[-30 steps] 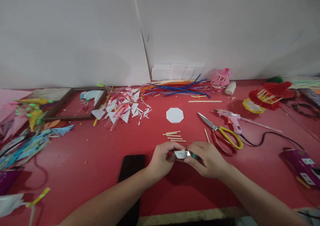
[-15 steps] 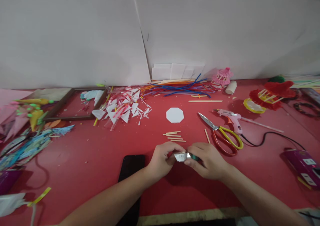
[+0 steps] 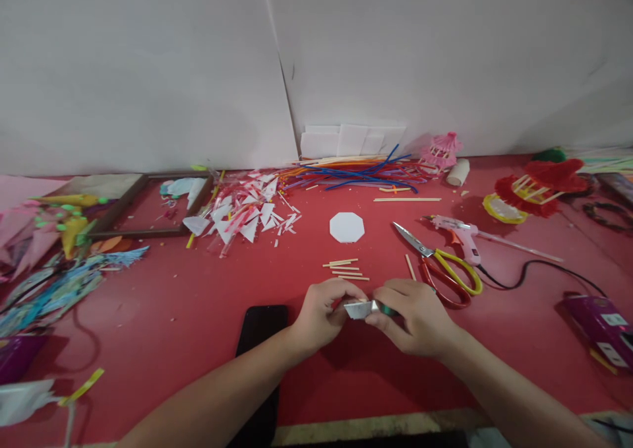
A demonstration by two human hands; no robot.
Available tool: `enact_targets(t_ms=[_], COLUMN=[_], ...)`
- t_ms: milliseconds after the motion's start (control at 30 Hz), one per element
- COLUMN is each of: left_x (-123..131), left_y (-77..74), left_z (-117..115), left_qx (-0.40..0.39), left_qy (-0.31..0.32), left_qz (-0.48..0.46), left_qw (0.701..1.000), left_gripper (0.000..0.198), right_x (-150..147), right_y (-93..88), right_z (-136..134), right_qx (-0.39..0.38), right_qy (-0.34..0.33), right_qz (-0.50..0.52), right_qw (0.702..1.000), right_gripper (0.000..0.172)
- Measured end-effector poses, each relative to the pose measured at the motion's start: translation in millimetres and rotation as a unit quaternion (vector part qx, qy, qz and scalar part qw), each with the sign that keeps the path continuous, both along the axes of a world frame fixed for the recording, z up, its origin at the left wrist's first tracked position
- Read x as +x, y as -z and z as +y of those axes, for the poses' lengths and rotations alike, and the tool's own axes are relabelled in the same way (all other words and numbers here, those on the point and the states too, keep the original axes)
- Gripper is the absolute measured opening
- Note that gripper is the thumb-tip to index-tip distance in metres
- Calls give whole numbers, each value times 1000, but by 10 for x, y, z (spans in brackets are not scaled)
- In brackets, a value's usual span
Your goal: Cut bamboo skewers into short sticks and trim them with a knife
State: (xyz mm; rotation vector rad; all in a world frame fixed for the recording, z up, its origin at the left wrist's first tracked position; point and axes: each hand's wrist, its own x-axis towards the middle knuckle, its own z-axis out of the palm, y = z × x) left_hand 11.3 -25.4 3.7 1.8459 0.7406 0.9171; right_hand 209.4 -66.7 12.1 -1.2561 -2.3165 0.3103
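Note:
My right hand [image 3: 413, 316] is closed round the green handle of a utility knife [image 3: 357, 310], whose silver blade points left. My left hand [image 3: 324, 313] is closed at the blade's tip, fingers pinched; a small pale bit shows at the fingertips, too hidden to name. Just beyond my hands lie several short wooden sticks [image 3: 346, 269]. Behind them a white octagonal card [image 3: 347, 227] lies flat. One more short stick [image 3: 410, 267] rests near the scissors.
Scissors [image 3: 445, 270] and a pink glue gun [image 3: 462, 237] with a cord lie right. A phone [image 3: 262, 329] is beside my left forearm. Paper scraps [image 3: 252, 210], pipe cleaners [image 3: 356, 174] and a wooden frame [image 3: 143, 232] lie farther back. A purple power strip [image 3: 596, 332] sits far right.
Both hands stay in nearly the same place, with the knife blade still at my left fingertips. The whole view has shifted very slightly.

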Motion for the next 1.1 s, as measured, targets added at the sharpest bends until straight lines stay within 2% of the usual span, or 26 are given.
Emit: enact_targets(t_ms=[100, 233, 300, 400, 533, 633, 733, 833, 1033, 1100], left_x=[7, 22, 28, 32, 32, 34, 41, 52, 68, 71], left_y=[-6, -10, 5, 34, 45, 39, 27, 14, 4, 4], left_z=[-31, -79, -58, 11, 34, -2, -27, -34, -71, -91], left_qx=[4, 6, -37, -71, -94, -116, -140, -157, -170, -146], left_qy=[-4, 52, 14, -24, -9, 6, 20, 24, 26, 23], left_qz=[-6, -28, -27, -21, -8, -1, -8, -22, -36, -35], left_qw=[1000, 998, 999, 997, 995, 993, 990, 987, 984, 988], left_gripper=[21, 21, 15, 14, 15, 18, 21, 24, 30, 26], right_x=[72, 342, 429, 374, 129, 21, -5, -4, 3, 5], right_y=[-13, -29, -36, -25, 47, 102, 125, 118, 73, 65], right_z=[43, 188, 230, 202, 98, 57, 46, 39, 32, 36], right_qx=[2, -2, 26, 38, 81, 119, 131, 125, 178, 151], right_qy=[35, 209, 238, 188, 40, -22, -44, -52, -25, -16], right_qz=[-7, 17, 33, 51, 99, 110, 110, 124, 132, 117], right_qw=[999, 978, 970, 980, 991, 986, 984, 983, 975, 981], right_gripper=[29, 35, 33, 28, 29, 37, 46, 48, 21, 23])
